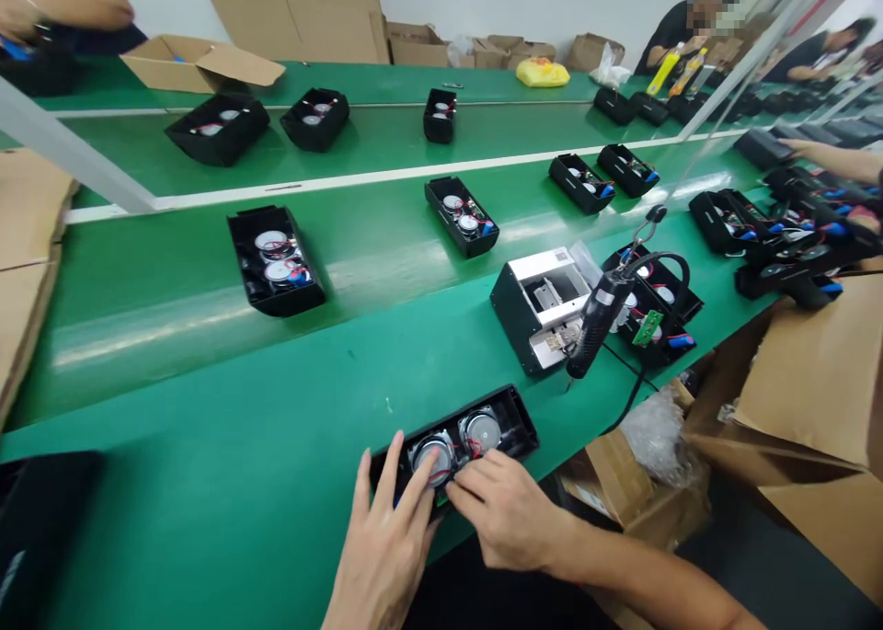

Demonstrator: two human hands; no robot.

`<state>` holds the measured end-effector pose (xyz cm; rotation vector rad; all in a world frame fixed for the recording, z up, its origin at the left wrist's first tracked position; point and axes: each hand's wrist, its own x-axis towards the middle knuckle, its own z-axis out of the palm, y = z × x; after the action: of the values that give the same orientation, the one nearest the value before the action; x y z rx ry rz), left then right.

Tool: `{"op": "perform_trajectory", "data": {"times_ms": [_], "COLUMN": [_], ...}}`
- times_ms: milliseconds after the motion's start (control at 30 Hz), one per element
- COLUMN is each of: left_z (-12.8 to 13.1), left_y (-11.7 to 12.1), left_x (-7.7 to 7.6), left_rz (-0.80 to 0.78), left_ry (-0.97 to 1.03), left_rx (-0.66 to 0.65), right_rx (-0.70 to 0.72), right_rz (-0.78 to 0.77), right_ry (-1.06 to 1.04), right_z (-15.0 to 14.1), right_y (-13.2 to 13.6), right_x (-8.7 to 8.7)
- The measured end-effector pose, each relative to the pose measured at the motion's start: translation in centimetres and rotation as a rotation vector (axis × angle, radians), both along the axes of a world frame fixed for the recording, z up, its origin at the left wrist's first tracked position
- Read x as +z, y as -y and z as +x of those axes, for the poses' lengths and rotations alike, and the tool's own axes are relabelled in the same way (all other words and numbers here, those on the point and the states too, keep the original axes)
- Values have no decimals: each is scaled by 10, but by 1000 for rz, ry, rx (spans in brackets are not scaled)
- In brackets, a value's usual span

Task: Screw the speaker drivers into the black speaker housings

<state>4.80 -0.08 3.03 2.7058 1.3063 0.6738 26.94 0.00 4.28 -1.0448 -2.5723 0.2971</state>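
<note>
A black speaker housing [519,417] lies open side up at the front edge of the green bench, with two round speaker drivers [481,430] and red wires inside. My left hand [386,543] rests over its left end, fingers stretched and spread, one fingertip on the nearer driver. My right hand [507,510] is closed at the housing's near side, its fingertips by the wires and a bit of green circuit board. What those fingertips pinch, if anything, is hidden. Beyond the housing, a black electric screwdriver [599,325] hangs point down beside a screw feeder [542,303].
Several open housings sit along the green conveyor [365,244], one housing [276,262] nearer on the left. More housings [652,303] lie right of the feeder. A dark case [45,520] is at left. Cardboard boxes [814,372] stand at right. Co-workers sit across and to the right.
</note>
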Motion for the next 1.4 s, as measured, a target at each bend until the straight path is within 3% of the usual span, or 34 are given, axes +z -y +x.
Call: {"op": "perform_trajectory", "data": {"times_ms": [100, 200, 367, 500, 700, 800, 933, 1100, 1400], "left_z": [-2, -6, -12, -11, -9, -9, -10, -10, -13], "left_y": [-5, -11, -26, -45, -83, -97, -104, -104, -111], "left_x": [-5, -13, -19, -4, 23, 30, 31, 30, 28], "left_rz": [6, -8, -71, -200, -608, -702, -697, -677, -656], "left_ry": [52, 73, 27, -57, -98, -78, -56, -31, -17], "left_rx": [-30, -67, -105, -144, -165, -146, -166, -186, -235], "right_rx": [-110, -132, 52, 140, 131, 106, 61, 40, 22], "right_rz": [102, 94, -174, -413, -485, -538, -544, -437, -355], "right_ry": [-62, -23, 151, 256, 311, 323, 312, 350, 290], "right_z": [-13, -16, -7, -3, -8, -12, -15, -19, -24], "right_y": [12, 10, -26, -56, -81, -91, -95, -85, -80], "right_x": [-9, -6, 21, 40, 62, 69, 68, 63, 46]}}
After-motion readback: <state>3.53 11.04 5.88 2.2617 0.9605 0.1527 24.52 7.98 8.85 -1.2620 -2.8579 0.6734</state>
